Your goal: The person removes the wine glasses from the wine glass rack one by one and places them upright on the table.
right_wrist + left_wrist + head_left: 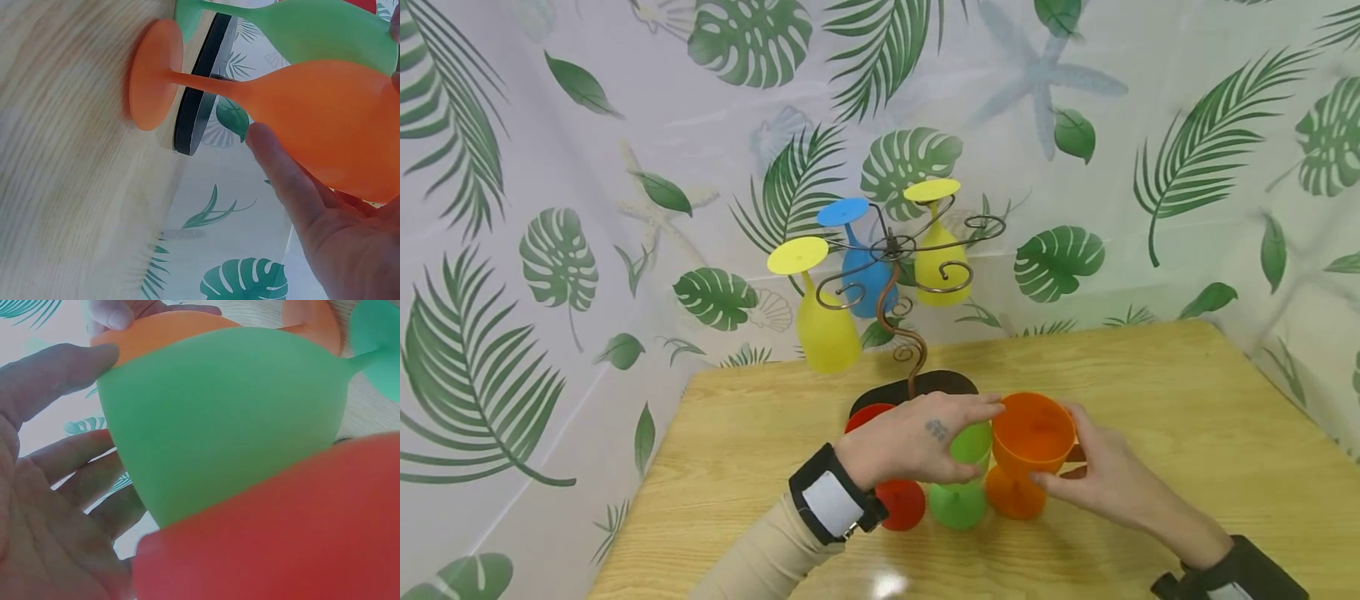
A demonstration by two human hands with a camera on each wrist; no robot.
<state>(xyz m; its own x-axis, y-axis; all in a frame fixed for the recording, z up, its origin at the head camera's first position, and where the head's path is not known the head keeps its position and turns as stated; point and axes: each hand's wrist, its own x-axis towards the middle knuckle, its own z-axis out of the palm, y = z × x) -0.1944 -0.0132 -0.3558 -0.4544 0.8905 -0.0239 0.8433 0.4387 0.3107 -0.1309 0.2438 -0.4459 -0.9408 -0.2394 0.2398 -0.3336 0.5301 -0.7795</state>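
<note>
Three plastic goblets stand upright in a row on the table: red [901, 505], green [957, 506] and orange [1033, 429]. My left hand [921, 437] reaches over the red one, its fingers and thumb spread at the green goblet's rim. In the left wrist view, the thumb [94, 359] lies at the green bowl's rim while the other fingers [94, 478] extend partly hidden behind it. With thumb and fingers on either side of the bowl, my right hand [1108, 479] holds the orange goblet, whose foot [153, 75] is down at the tabletop.
Behind the row stands a curled metal goblet rack [895, 317] on a black base [936, 382]. Upside down from its arms hang two yellow goblets [827, 329] and a blue goblet [868, 279]. A leaf-patterned sheet [1120, 167] backs the wooden table [760, 433].
</note>
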